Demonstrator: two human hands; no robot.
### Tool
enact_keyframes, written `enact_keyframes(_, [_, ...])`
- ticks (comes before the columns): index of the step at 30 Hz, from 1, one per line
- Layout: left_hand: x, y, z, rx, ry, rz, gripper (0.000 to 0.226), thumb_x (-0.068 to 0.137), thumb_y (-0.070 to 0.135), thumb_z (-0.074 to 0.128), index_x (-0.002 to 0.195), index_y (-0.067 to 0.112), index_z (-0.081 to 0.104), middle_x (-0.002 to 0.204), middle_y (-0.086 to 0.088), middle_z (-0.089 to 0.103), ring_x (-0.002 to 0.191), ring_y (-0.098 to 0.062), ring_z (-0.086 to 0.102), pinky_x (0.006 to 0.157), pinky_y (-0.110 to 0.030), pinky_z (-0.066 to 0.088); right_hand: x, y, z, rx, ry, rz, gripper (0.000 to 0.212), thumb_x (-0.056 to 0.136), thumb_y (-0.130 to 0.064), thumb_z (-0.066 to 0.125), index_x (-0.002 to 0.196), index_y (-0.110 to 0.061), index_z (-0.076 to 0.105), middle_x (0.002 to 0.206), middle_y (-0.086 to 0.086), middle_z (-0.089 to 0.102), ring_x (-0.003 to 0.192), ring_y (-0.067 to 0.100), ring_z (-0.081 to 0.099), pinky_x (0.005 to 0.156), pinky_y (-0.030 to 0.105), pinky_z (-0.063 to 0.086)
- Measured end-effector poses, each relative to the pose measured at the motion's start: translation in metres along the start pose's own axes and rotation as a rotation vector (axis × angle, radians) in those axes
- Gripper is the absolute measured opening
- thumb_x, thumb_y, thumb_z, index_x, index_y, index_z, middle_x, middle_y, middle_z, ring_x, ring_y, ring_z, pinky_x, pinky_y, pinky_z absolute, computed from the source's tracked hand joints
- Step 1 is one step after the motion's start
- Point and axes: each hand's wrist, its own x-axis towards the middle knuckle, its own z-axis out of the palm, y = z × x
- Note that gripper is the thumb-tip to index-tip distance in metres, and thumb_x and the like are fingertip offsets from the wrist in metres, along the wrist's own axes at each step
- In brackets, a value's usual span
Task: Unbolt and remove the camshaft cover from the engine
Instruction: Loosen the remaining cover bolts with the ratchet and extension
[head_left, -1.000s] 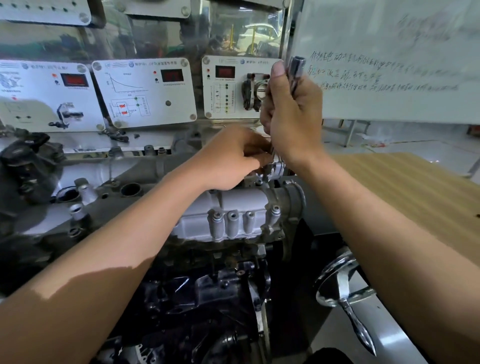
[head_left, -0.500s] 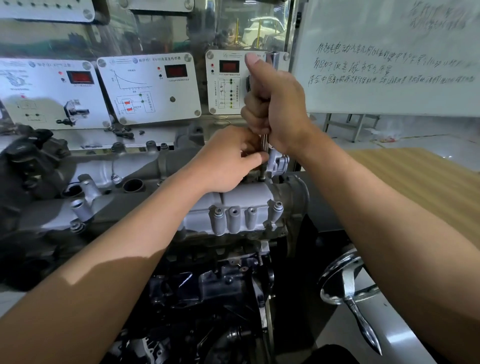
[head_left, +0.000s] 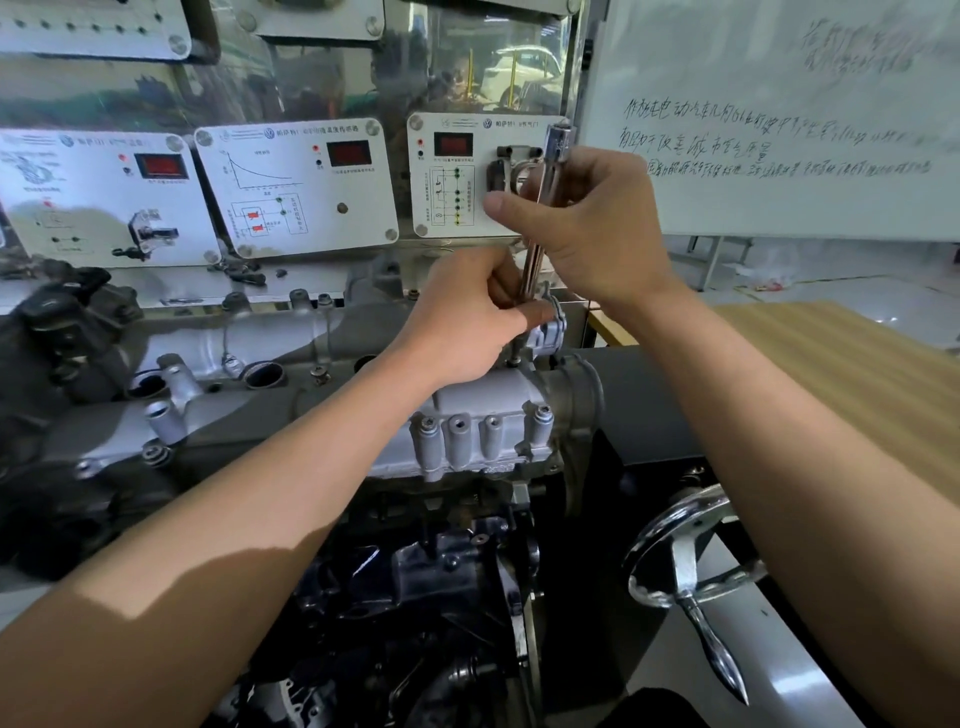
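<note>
The grey cast camshaft cover (head_left: 483, 410) lies across the top of the engine, with bolt bosses along its front edge. A long chrome socket wrench (head_left: 540, 228) stands nearly upright over a bolt at the cover's rear right end. My right hand (head_left: 592, 228) grips the upper part of the wrench shaft, thumb stretched out to the left. My left hand (head_left: 467, 322) pinches the lower shaft just above the bolt. The bolt head is hidden under my left fingers.
Training panels with red displays (head_left: 301, 187) stand behind the engine. A whiteboard (head_left: 779, 119) fills the upper right. A wooden table (head_left: 852, 374) is at right. A chrome handwheel (head_left: 685, 561) with a handle sticks out at lower right. Dark engine parts (head_left: 62, 332) sit left.
My right hand has loosened and shifted on the wrench: the thumb moved from upright along the shaft to pointing left. My left hand stays on the lower shaft.
</note>
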Motion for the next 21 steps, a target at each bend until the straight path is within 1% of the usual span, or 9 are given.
enact_keyframes(5, [-0.003, 0.003, 0.003, 0.064, 0.017, 0.015, 0.037, 0.083, 0.028, 0.076, 0.068, 0.023, 0.043, 0.061, 0.008, 0.049, 0.056, -0.011, 0.047, 0.056, -0.031, 0.036, -0.018, -0.007, 0.006, 0.051, 0.230, 0.009, 0.030, 0.072, -0.018, 0.089, 0.062, -0.022, 0.060, 0.061, 0.003, 0.070, 0.057, 0.018, 0.072, 0.056, 0.030, 0.058])
enact_keyframes(7, [-0.003, 0.004, -0.001, 0.035, 0.017, 0.013, 0.027, 0.084, 0.026, 0.075, 0.074, 0.018, 0.052, 0.067, 0.001, 0.059, 0.063, -0.017, 0.057, 0.058, -0.035, 0.043, -0.020, -0.008, 0.010, 0.097, 0.197, 0.020, 0.021, 0.078, -0.012, 0.083, 0.067, -0.015, 0.066, 0.064, 0.007, 0.072, 0.062, 0.020, 0.073, 0.061, 0.034, 0.061])
enact_keyframes(9, [-0.003, 0.006, -0.007, -0.092, -0.042, 0.016, 0.015, 0.091, 0.022, 0.070, 0.092, 0.008, 0.063, 0.084, -0.013, 0.072, 0.075, -0.021, 0.067, 0.067, -0.037, 0.050, -0.019, -0.010, 0.010, 0.121, 0.090, 0.032, 0.012, 0.087, -0.011, 0.074, 0.076, -0.007, 0.072, 0.071, 0.007, 0.075, 0.069, 0.020, 0.075, 0.067, 0.035, 0.061])
enact_keyframes(11, [-0.004, 0.008, -0.011, -0.230, -0.116, 0.064, 0.009, 0.098, 0.011, 0.061, 0.101, 0.004, 0.065, 0.089, -0.010, 0.075, 0.080, -0.011, 0.069, 0.070, -0.024, 0.051, -0.017, -0.010, 0.007, 0.088, -0.031, 0.039, 0.014, 0.095, -0.014, 0.064, 0.087, -0.008, 0.074, 0.083, 0.004, 0.076, 0.081, 0.015, 0.074, 0.076, 0.033, 0.061])
enact_keyframes(13, [-0.006, 0.008, -0.012, -0.264, -0.136, 0.098, 0.011, 0.099, 0.002, 0.056, 0.102, 0.005, 0.066, 0.083, 0.005, 0.074, 0.075, 0.001, 0.069, 0.069, -0.012, 0.049, -0.016, -0.011, 0.003, 0.042, -0.090, 0.031, 0.018, 0.099, -0.017, 0.057, 0.092, -0.014, 0.073, 0.091, 0.000, 0.076, 0.087, 0.009, 0.072, 0.080, 0.033, 0.059])
enact_keyframes(15, [-0.004, 0.010, -0.012, -0.217, -0.082, 0.093, 0.006, 0.095, 0.003, 0.062, 0.092, 0.002, 0.067, 0.069, 0.009, 0.072, 0.057, 0.001, 0.065, 0.056, -0.015, 0.047, -0.018, -0.012, 0.002, 0.036, -0.061, 0.004, 0.017, 0.097, -0.018, 0.061, 0.086, -0.012, 0.073, 0.081, 0.002, 0.074, 0.077, 0.008, 0.069, 0.072, 0.032, 0.058])
enact_keyframes(17, [0.000, 0.013, -0.007, -0.110, 0.025, 0.078, 0.014, 0.086, 0.012, 0.074, 0.084, 0.000, 0.067, 0.066, -0.005, 0.071, 0.057, -0.019, 0.066, 0.052, -0.035, 0.049, -0.020, -0.012, 0.003, 0.056, 0.039, -0.002, 0.021, 0.088, -0.018, 0.074, 0.067, -0.017, 0.068, 0.058, -0.009, 0.065, 0.056, 0.003, 0.059, 0.054, 0.022, 0.048])
enact_keyframes(18, [0.002, 0.015, -0.005, -0.058, 0.065, 0.072, 0.019, 0.080, 0.016, 0.077, 0.081, 0.001, 0.066, 0.067, -0.009, 0.069, 0.061, -0.025, 0.065, 0.055, -0.038, 0.051, -0.020, -0.012, 0.004, 0.050, 0.088, -0.002, 0.030, 0.083, -0.018, 0.079, 0.059, -0.023, 0.061, 0.049, -0.015, 0.058, 0.049, -0.002, 0.052, 0.050, 0.016, 0.041])
enact_keyframes(21, [0.006, 0.019, -0.002, -0.023, 0.099, 0.071, 0.022, 0.076, 0.016, 0.077, 0.071, 0.002, 0.060, 0.060, -0.009, 0.060, 0.054, -0.017, 0.054, 0.055, -0.032, 0.042, -0.020, -0.012, 0.001, -0.006, 0.133, -0.006, 0.037, 0.081, -0.018, 0.081, 0.053, -0.025, 0.058, 0.044, -0.018, 0.055, 0.043, -0.002, 0.049, 0.050, 0.013, 0.039])
